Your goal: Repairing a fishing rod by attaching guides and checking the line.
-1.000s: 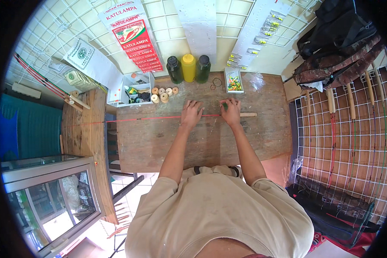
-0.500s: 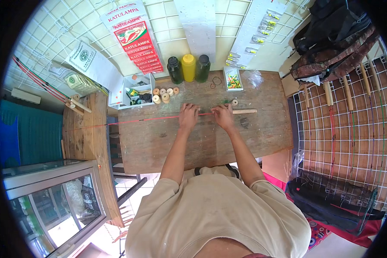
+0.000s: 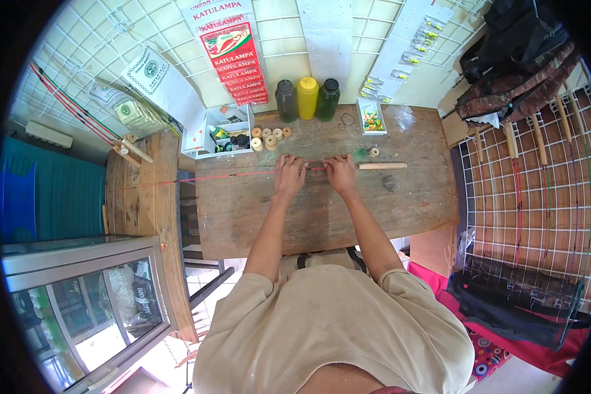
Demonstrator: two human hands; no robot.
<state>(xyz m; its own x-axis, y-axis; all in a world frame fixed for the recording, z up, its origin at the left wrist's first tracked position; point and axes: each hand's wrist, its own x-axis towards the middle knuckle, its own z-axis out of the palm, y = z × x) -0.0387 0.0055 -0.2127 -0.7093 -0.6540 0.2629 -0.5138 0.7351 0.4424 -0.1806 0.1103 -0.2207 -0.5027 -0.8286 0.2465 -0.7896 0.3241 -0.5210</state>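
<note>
A thin red fishing rod (image 3: 243, 173) lies crosswise over the wooden table, its tip end reaching far to the left. Its pale wooden handle (image 3: 383, 166) points right. My left hand (image 3: 289, 176) is closed over the red shaft, fingertips on its far side. A short way to the right, my right hand (image 3: 341, 174) pinches the rod just left of the handle. A short red stretch shows between the hands; the undersides of the fingers are hidden. Just beyond the handle sits a small wooden ring (image 3: 374, 152).
Several wooden spools (image 3: 270, 140) stand beside a white box (image 3: 207, 148) of small bottles. Three squeeze bottles (image 3: 307, 98) line the wall. A white tray (image 3: 372, 132) holds colourful small pieces. Rods hang on a grid (image 3: 532, 217) at right; a glass cabinet (image 3: 98, 308) stands at left.
The view has shifted, so the table sits further right in it. Both hands have slid slightly left along the rod, and more of the handle shows.
</note>
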